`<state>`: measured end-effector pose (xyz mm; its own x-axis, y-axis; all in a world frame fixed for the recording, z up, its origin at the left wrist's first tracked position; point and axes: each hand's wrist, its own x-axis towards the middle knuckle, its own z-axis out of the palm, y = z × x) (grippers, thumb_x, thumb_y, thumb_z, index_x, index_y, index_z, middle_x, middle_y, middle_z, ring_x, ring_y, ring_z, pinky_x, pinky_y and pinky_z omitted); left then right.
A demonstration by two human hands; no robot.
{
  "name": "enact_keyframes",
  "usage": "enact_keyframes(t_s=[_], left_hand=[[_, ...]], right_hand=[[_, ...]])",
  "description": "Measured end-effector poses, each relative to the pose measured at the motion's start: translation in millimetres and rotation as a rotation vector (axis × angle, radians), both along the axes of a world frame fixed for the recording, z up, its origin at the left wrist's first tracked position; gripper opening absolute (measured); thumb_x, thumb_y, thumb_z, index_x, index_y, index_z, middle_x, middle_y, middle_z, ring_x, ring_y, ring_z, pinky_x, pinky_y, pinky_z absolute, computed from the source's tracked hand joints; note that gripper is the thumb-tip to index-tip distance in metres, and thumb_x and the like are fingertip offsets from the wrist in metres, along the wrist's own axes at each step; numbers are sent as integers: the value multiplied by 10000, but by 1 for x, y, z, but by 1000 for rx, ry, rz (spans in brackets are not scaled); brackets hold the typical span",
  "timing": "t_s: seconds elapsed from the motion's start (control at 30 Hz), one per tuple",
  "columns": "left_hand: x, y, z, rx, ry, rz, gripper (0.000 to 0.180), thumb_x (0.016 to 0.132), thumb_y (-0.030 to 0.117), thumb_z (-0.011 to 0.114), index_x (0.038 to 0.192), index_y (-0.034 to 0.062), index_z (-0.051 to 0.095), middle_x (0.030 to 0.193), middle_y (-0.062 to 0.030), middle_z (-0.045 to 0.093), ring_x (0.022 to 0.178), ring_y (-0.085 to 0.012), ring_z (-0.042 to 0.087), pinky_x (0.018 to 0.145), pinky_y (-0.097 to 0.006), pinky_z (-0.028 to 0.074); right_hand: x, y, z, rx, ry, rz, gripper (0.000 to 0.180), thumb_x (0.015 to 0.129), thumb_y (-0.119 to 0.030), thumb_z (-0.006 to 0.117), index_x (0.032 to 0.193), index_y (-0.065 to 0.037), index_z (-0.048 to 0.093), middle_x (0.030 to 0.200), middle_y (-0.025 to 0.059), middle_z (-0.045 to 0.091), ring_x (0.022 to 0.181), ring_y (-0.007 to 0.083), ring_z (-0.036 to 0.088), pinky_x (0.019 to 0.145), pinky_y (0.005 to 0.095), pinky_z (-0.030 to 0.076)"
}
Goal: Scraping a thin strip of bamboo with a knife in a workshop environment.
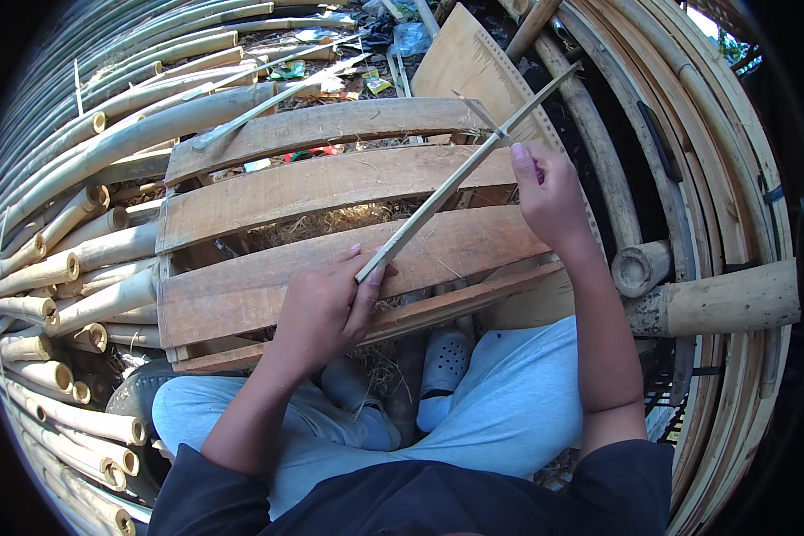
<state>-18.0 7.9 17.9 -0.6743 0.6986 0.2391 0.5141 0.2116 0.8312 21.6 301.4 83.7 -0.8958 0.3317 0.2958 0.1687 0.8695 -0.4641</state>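
Note:
My left hand (326,302) is closed round the near end of a long, thin bamboo strip (445,195). The strip slants up and away to the right, above a slatted wooden bench. My right hand (552,195) is a fist on what looks like a knife (479,112); its thin blade points up and left and crosses the strip just beyond the fist. Most of the handle is hidden in my fingers, with a bit of purple showing.
The wooden bench (232,299) of spaced planks stands before my knees. Cut bamboo poles (107,299) are stacked at the left. Another bamboo strip (268,105) lies across the bench's far edge. A plywood sheet (460,67) leans behind; long bamboo lengths (701,116) curve along the right.

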Motion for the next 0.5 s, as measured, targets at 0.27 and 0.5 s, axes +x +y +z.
enact_keyframes(t_s=[0.27,0.5], left_hand=[[-5,-2,-9,42,170,-148,240,1013,164,461,1052,27,654,839,-213,684,952,-443,665,1091,-517,463],[-1,-3,2,39,-40,-157,234,1004,145,483,1100,-1,639,804,-242,659,899,-475,645,954,-543,501]], right_hand=[[32,-75,-13,-120,58,363,224,1021,-177,533,910,13,571,797,216,603,703,463,592,652,523,447],[49,-108,-30,28,1,420,207,1023,-195,533,905,-25,523,715,165,590,677,389,653,580,467,513]])
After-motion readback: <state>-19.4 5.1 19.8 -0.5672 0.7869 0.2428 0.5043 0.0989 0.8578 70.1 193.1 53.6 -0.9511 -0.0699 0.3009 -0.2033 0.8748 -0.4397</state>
